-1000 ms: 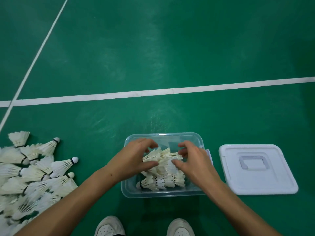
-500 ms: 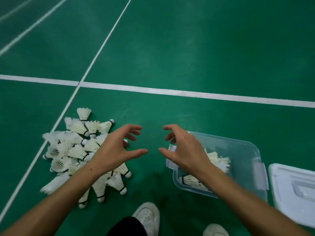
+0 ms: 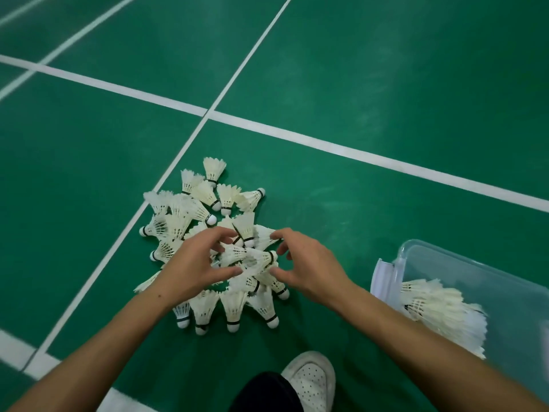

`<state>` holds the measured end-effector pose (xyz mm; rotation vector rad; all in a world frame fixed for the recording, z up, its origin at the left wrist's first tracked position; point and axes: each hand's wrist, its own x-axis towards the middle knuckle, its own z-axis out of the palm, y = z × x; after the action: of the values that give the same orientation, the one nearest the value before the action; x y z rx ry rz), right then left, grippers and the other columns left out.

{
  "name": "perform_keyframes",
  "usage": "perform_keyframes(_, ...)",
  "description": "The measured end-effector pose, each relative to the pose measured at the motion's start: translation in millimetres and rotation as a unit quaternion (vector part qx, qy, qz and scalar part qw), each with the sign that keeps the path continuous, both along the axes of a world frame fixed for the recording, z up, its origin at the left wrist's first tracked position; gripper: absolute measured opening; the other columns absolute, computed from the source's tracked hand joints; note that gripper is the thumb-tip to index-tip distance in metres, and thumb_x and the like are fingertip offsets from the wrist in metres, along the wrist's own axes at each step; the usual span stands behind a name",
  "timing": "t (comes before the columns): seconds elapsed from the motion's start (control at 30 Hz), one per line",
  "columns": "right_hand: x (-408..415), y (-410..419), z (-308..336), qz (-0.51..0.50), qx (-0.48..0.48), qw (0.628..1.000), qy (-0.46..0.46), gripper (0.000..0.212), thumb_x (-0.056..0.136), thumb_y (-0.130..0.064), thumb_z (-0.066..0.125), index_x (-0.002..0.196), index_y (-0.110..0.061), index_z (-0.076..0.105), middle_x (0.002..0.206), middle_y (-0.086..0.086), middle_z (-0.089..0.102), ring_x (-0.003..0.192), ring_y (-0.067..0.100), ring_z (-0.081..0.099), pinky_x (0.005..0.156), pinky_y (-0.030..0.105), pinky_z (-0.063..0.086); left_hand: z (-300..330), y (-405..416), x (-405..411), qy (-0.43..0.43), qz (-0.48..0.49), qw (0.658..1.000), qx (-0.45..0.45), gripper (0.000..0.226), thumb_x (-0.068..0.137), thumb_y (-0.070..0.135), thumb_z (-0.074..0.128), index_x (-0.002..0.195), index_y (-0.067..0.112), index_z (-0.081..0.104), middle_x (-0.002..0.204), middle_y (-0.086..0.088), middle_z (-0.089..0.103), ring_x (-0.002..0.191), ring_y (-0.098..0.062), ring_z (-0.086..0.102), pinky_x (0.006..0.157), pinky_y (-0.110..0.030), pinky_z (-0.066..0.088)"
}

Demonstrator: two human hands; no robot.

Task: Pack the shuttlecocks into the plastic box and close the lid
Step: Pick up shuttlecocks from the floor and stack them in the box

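1. Grip first: the left hand and the right hand both sit on the near-middle of the pile of shuttlecocks, fingers curled in toward each other like a claw. Between them is a small bunch of shuttlecocks. The fingertips look to be touching feathers, but whether either hand has actually closed on the bunch can't be told from here. Looks more like cupping than clamping.

2. Around the grip, the rest of the pile fans out on the green court floor, mostly beyond the hands and off to the left, with a row of cork tips pointing back toward the person. A white court line runs under the pile's left edge.

3. The plastic box is well to the right of the pile, partly cut off by the frame edge, lid off, with a layer of shuttlecocks already inside. The lid isn't in view.

4. A white shoe sits on the near side of the pile.

5. Probably the way to do this scoop well: squeeze lightly from both sides so feathers don't crush, lift the bunch level, and don't grab too many or strays will drop on the way over to the box. Plenty left, so this is mid-task.
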<state>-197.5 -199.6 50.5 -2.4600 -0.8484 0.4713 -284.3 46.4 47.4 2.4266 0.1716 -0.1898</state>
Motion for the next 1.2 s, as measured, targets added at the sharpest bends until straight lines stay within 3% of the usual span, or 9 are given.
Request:
perform_keyframes(0.17, -0.4, 7.9, -28.7, 0.021, -0.033, 0.999, 0.007, 0.055, 0.091, -0.034, 0.076, 0.139, -0.030, 0.051, 0.131, -0.008, 0.063, 0.119, 0.018, 0.058, 0.092, 0.041, 0.055, -22.5, -7.9, 9.0, 0.023, -0.031, 0.998, 0.050, 0.064, 0.081, 0.043, 0.088, 0.137, 0.032, 0.059, 0.125, 0.013, 0.060, 0.103, -0.003, 0.061, 0.090, -0.031, 0.058)
perform_keyframes(0.33, -3.5, 4.0, -43.9, 0.048, -0.044, 0.998, 0.017, 0.051, 0.092, -0.029, 0.075, 0.138, -0.030, 0.052, 0.132, -0.012, 0.063, 0.119, 0.016, 0.054, 0.092, 0.042, 0.055, -40.1, -38.5, -1.2, 0.015, 0.007, 0.997, 0.073, 0.067, 0.080, 0.042, 0.089, 0.138, 0.032, 0.059, 0.124, 0.009, 0.063, 0.097, -0.009, 0.065, 0.089, -0.035, 0.059)
perform_keyframes(0.5, -2.9, -2.9, -50.7, 0.044, -0.067, 0.997, 0.010, 0.054, 0.093, -0.024, 0.075, 0.140, -0.031, 0.049, 0.124, -0.010, 0.062, 0.114, 0.017, 0.053, 0.088, 0.042, 0.055, -57.9, -63.9, -0.1, 0.010, 0.057, 0.998, 0.030, 0.064, 0.084, 0.037, 0.087, 0.140, 0.034, 0.057, 0.131, 0.011, 0.061, 0.113, -0.009, 0.063, 0.095, -0.031, 0.054)
perform_keyframes(0.77, 0.2, -20.8, -38.2, 0.044, -0.102, 0.993, 0.035, 0.046, 0.097, -0.026, 0.067, 0.140, -0.027, 0.050, 0.113, -0.005, 0.067, 0.114, 0.023, 0.055, 0.082, 0.044, 0.053, -60.0, -75.7, 15.4, -0.004, 0.100, 0.995, -0.023, 0.031, 0.092, 0.022, 0.081, 0.122, 0.027, 0.076, 0.100, 0.011, 0.074, 0.084, 0.003, 0.065, 0.077, -0.015, 0.053)
perform_keyframes(0.9, 1.4, -50.5, -11.1, 0.004, -0.049, 0.998, 0.030, 0.054, 0.098, -0.025, 0.065, 0.146, -0.032, 0.043, 0.103, -0.012, 0.061, 0.098, 0.019, 0.060, 0.080, 0.043, 0.053, -32.0, -81.7, 16.3, -0.042, 0.119, 0.990, -0.068, 0.032, 0.090, 0.022, 0.084, 0.121, 0.029, 0.078, 0.091, 0.019, 0.073, 0.078, 0.003, 0.068, 0.070, -0.012, 0.053)
perform_keyframes(0.97, 1.8, -72.4, 7.6, -0.024, 0.000, 0.999, 0.022, 0.060, 0.097, -0.028, 0.070, 0.149, -0.034, 0.040, 0.096, -0.017, 0.056, 0.089, 0.012, 0.056, 0.079, 0.040, 0.052, -10.6, -92.9, 19.2, -0.070, 0.108, 0.987, -0.096, 0.036, 0.089, 0.020, 0.084, 0.123, 0.030, 0.078, 0.090, 0.017, 0.073, 0.077, -0.002, 0.070, 0.068, -0.018, 0.057)
perform_keyframes(1.13, -2.9, -145.2, 52.1, -0.119, 0.103, 0.987, -0.012, 0.065, 0.096, -0.030, 0.074, 0.151, -0.037, 0.041, 0.099, -0.017, 0.060, 0.087, 0.009, 0.061, 0.083, 0.039, 0.056, 45.3, -144.3, 41.5, -0.137, 0.051, 0.982, -0.118, 0.047, 0.087, 0.019, 0.085, 0.129, 0.034, 0.073, 0.088, 0.010, 0.072, 0.071, -0.011, 0.067, 0.064, -0.016, 0.053)
perform_keyframes(1.2, -10.0, -180.9, 64.7, -0.152, 0.132, 0.979, -0.027, 0.061, 0.096, -0.029, 0.074, 0.149, -0.037, 0.045, 0.099, -0.016, 0.059, 0.087, 0.009, 0.062, 0.083, 0.041, 0.057, 62.6, -173.4, 52.1, -0.160, 0.019, 0.978, -0.131, 0.052, 0.086, 0.017, 0.086, 0.133, 0.033, 0.071, 0.086, 0.006, 0.072, 0.069, -0.016, 0.066, 0.064, -0.024, 0.055)
